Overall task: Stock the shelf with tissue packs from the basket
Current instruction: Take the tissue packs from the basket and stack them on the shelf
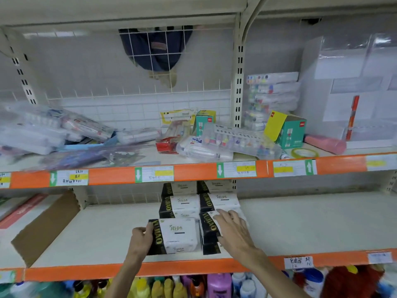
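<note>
Tissue pack (179,235) sits on the shelf (300,222), left hand (140,239) gripping its end, right hand (233,232) flat on neighbouring pack (209,230).

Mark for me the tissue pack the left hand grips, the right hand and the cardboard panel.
tissue pack (179,236): head view, its white front face.
right hand (235,232): head view, back of the hand.
cardboard panel (46,229): head view, middle of its brown side.

Stacked tissue packs (178,235) on shelf (300,222)
</note>
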